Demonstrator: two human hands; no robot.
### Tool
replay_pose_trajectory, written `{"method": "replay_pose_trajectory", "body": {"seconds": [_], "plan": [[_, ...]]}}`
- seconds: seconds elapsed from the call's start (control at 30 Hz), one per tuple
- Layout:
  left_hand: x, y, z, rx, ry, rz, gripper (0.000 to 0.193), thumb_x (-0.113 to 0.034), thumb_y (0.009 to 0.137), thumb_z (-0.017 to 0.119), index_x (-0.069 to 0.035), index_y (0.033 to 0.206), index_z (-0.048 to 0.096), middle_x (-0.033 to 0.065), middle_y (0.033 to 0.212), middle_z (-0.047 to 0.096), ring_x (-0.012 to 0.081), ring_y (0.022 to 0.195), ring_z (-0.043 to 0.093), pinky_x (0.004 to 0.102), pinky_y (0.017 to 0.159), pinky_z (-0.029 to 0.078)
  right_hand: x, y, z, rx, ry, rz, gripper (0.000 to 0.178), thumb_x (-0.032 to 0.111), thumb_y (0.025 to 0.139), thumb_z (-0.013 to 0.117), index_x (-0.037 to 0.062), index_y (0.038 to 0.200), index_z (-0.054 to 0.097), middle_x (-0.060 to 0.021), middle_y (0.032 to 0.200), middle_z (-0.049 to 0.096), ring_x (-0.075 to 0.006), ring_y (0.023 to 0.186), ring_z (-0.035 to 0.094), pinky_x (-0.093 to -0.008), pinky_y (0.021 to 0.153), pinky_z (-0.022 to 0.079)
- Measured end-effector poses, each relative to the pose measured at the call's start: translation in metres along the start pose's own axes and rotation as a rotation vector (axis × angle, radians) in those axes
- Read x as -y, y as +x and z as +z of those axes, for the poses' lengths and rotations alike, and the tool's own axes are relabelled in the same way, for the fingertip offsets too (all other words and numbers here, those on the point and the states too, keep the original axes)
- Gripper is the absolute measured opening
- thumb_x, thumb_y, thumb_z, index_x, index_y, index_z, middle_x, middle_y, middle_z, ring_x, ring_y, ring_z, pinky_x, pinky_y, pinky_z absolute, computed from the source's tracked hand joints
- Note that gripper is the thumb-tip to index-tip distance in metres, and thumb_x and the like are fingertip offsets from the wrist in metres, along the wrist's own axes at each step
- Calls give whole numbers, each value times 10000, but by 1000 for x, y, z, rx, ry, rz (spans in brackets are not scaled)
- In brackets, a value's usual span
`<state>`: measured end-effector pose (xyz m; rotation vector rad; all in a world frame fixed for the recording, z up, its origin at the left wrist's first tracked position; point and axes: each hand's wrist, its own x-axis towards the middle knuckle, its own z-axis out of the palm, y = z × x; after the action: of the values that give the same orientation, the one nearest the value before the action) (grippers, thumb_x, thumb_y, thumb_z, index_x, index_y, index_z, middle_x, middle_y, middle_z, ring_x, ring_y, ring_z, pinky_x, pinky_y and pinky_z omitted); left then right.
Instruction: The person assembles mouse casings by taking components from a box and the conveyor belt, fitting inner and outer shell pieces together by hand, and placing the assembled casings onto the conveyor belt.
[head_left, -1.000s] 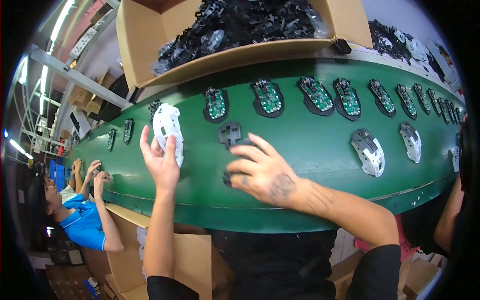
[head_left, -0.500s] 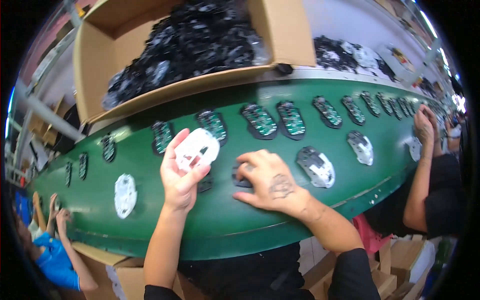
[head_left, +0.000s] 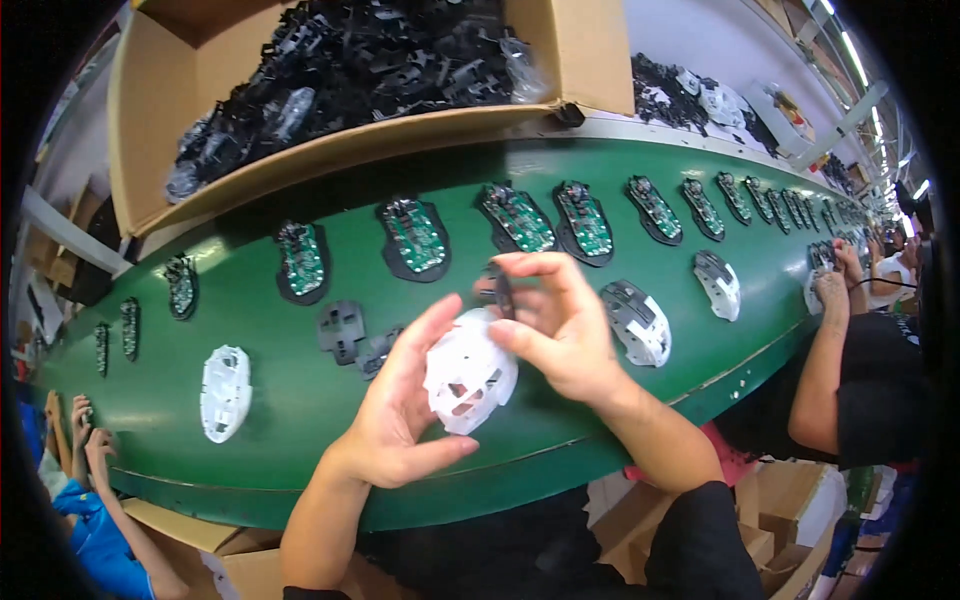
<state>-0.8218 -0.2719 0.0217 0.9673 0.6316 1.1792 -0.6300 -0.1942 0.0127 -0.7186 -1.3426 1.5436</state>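
My left hand (head_left: pixel 385 425) cradles a white computer mouse shell (head_left: pixel 470 372) with cut-outs in it. Between the fingers and thumb of my right hand (head_left: pixel 565 345) is a small black plastic part (head_left: pixel 503 293), upright at the shell's far edge; whether the two touch I cannot tell. Left of them on the green table lie a black plastic piece (head_left: pixel 342 332) and another black piece (head_left: pixel 380 352), partly covered by my left hand. A second white shell (head_left: pixel 226 393) lies farther left. On the right rests a white shell with a black part fitted (head_left: pixel 637 322).
Along the green table (head_left: pixel 560 465) runs a row of black mouse bases with green circuit boards (head_left: pixel 415 238). Behind stands a cardboard box (head_left: pixel 150 130) of black plastic parts. Another black-and-white shell (head_left: pixel 717 285) lies to the right. Co-workers' hands (head_left: pixel 832 285) are at both ends.
My right hand has lifted a black part off the table and brought it to the white shell. My left hand has moved the shell rightward and nearer, and turned it. The circuit-board row has shifted slightly left.
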Motion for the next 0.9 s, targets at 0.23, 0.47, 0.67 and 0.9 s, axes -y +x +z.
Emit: {"method": "replay_pose_trajectory", "body": {"seconds": [0.23,0.47,0.67,0.9], "plan": [[13,2,-6,-82,-45,91,1005,72,664,837,46,1494,271,170,1374,480,261,1270,517,411,1028,470,-10,-6,10,-32,93,59,381,25,890,677,19,1197,452,-133,1303,480,-268,1171,589,-393,979,513],[11,5,-17,-229,15,97,897,-278,772,832,52,1447,343,125,1300,520,213,1175,563,366,1007,470,-9,-20,17,-21,-322,-236,539,153,766,837,43,1190,523,-153,1249,572,-234,1139,592,-380,918,516],[11,-2,-4,-154,148,-73,1067,-761,798,590,38,1454,325,147,1269,546,217,1163,556,369,1019,428,-6,-21,21,78,-420,-470,599,204,697,885,29,1188,590,-180,1221,593,-296,1107,606,-374,908,520],[20,-8,1,-184,330,-82,1046,-804,850,432,-4,1501,257,122,1345,472,215,1117,562,348,972,448,-2,-26,26,167,-482,-335,599,204,742,855,45,1254,590,-179,1264,566,-321,1146,586,-395,979,473]]}}
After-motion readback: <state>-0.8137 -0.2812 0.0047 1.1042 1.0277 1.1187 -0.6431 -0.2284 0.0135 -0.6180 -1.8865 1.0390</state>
